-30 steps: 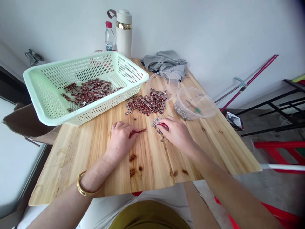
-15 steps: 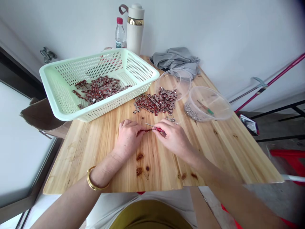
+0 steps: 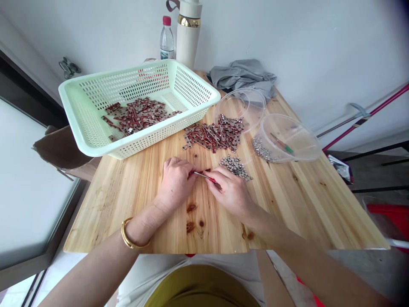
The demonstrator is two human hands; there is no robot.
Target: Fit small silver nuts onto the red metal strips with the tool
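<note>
My left hand [image 3: 177, 181] is closed, thumb and fingers pinching one end of a dark red-brown strip [image 3: 206, 170] above the wooden table. Closed around a small red-handled screwdriver [image 3: 211, 179] is my right hand [image 3: 231, 189]; its thin metal shaft points left, its tip by my left fingertips. The strip's far end reaches my right fingers, and part of it is hidden. Just beyond my right hand lies a loose pile of small silver metal pieces [image 3: 235, 166]. Behind that is a heap of similar red-brown strips [image 3: 214, 134] with metal spots.
A pale green basket [image 3: 143, 138] with many strips stands at the back left. To the right, a clear round tub [image 3: 290, 143] holds silver pieces and a green-handled tool [image 3: 287, 148]. A clear lid [image 3: 258, 100], grey cloth [image 3: 243, 76], bottle [image 3: 166, 40] and flask [image 3: 188, 42] stand behind.
The screwdriver's tip has swung down and left to my left fingertips. My right hand has shifted slightly, showing more of the silver pile. The whole view has moved a little.
</note>
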